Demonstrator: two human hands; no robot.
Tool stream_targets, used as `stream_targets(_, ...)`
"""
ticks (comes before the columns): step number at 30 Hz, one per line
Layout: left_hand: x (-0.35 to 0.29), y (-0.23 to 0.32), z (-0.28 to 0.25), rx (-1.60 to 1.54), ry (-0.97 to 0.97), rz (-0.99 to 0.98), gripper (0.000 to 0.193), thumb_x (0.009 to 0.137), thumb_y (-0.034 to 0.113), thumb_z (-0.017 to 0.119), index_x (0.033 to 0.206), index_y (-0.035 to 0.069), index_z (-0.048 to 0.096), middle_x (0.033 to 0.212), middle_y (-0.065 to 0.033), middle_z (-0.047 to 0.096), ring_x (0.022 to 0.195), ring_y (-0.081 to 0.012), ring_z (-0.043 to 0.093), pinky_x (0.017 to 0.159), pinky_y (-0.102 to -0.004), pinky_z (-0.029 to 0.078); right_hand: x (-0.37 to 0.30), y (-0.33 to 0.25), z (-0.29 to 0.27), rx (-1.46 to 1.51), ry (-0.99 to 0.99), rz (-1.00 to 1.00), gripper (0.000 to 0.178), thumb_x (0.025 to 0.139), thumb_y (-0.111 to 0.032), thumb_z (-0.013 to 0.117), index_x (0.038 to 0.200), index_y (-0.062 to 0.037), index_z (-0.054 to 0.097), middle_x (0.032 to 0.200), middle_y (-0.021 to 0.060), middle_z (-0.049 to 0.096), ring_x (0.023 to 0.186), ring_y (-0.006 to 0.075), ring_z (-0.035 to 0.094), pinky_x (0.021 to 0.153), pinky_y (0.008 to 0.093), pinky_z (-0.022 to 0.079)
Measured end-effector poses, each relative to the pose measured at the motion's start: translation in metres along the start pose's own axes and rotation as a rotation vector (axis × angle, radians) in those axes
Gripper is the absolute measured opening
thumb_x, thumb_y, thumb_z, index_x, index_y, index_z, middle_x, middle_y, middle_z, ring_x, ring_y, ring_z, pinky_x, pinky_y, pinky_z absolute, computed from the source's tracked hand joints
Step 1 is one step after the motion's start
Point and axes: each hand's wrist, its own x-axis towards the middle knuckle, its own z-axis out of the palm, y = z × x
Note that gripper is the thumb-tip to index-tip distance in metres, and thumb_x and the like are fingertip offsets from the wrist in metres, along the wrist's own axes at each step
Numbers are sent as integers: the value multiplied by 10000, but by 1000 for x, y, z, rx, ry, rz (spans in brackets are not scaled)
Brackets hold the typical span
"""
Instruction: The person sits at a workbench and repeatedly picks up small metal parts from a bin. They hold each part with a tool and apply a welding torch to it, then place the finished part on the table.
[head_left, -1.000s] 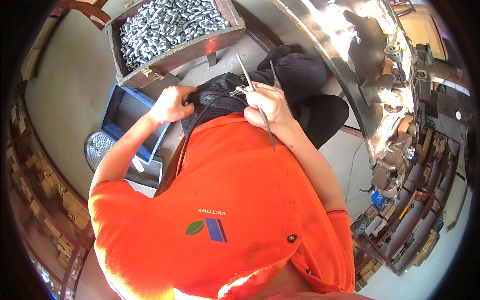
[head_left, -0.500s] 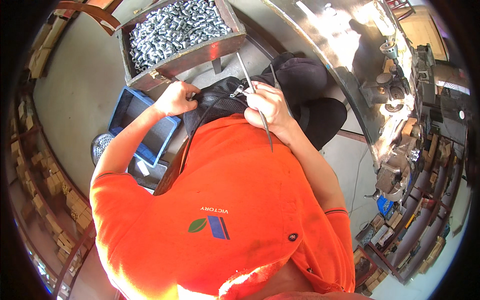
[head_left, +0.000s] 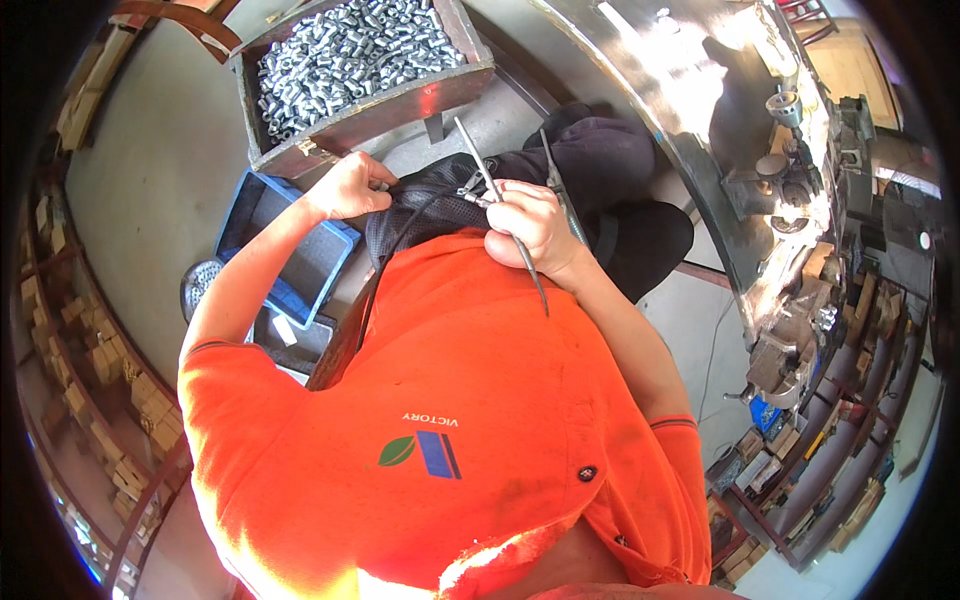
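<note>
My right hand (head_left: 532, 227) is closed around a thin metal rod (head_left: 500, 200) that runs from near my chest up past my fingers. A second thin rod (head_left: 557, 180) lies beside it over my dark trousers. My left hand (head_left: 350, 187) grips the edge of a black mesh bag (head_left: 420, 205) that rests in my lap under both hands. Just beyond my left hand stands a wooden crate (head_left: 400, 95) filled with several small shiny metal cylinders (head_left: 340, 50).
A blue plastic bin (head_left: 285, 245) sits on the floor at my left, a round metal strainer (head_left: 198, 285) beside it. A polished metal workbench (head_left: 690, 110) with machine parts curves along the right. Shelves with boxes line the left wall.
The view has shifted slightly, so crate and hands sit a bit lower and to the right. My hands keep the same grips on rod and bag.
</note>
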Motion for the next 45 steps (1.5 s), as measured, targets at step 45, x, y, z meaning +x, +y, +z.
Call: stream_targets(45, -53, 15, 7, 476, 63, 393, 510, 613, 93, 608, 1123, 116, 610, 699, -106, 617, 641, -283, 615, 546, -394, 488, 28, 3, 15, -50, -226, -118, 140, 487, -36, 592, 571, -9, 483, 709, 154, 591, 729, 297, 629, 854, 433, 515)
